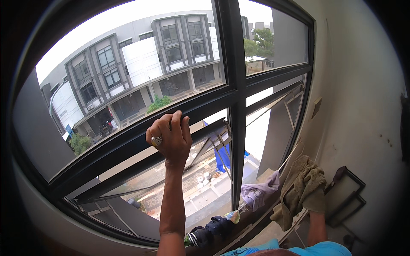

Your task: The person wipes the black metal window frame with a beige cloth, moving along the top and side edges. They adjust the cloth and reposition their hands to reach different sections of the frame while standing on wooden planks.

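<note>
My left hand (171, 136) reaches up in the middle of the view, its fingers hooked over the dark horizontal bar of the window frame (205, 102). A ring (156, 141) with a pale stone sits on one finger. On the right, a thick olive-green towel (299, 192) hangs in folds over my right hand, which it hides. Only my right forearm (317, 228) shows below the cloth. Below the frame bar, the lower window sash (141, 166) is tilted outward on metal stays.
A lilac cloth (260, 190) and dark bundled fabric (218, 226) lie along the sill. A second tilted sash (282, 111) stands at the right. Dark rectangular frames (348, 187) are by the right wall (363, 106). Outside are a grey building (115, 68) and a paved yard.
</note>
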{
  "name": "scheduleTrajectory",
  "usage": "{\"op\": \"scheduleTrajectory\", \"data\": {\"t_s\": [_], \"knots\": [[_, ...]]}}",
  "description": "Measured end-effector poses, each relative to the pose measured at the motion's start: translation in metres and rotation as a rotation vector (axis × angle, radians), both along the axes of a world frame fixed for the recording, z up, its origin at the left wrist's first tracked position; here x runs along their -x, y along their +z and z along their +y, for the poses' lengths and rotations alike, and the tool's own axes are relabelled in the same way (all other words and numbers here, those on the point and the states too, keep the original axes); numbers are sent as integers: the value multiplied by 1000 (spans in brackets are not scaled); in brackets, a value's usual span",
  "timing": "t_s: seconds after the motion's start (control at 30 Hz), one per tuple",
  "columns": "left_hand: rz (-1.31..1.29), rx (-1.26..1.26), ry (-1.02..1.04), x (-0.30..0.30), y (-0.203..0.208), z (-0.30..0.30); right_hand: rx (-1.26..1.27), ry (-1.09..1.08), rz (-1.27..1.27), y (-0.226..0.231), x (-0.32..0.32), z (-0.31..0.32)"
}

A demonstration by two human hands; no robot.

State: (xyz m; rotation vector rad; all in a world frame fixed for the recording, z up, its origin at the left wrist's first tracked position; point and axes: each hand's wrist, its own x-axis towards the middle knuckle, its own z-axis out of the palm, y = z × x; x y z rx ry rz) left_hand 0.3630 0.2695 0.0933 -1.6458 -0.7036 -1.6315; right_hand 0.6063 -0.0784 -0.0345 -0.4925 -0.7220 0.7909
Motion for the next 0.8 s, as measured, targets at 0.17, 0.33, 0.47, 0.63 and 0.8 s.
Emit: {"op": "scheduleTrajectory", "data": {"t_s": [0.17,0.33,0.47,0.63,0.8], "knots": [[17,-4,50,7,-8,9,90,129,8,-16,6,37],[-6,-38,18,5,-3,9,66,87,-87,13,6,50],[-3,-33,23,4,-6,11,10,16,-265,57,2,72],[-15,-26,1,4,-5,13,-62,-133,-672,125,-1,116],[-20,-4,-34,1,-8,16,-128,-335,-1201,183,-4,161]]}}
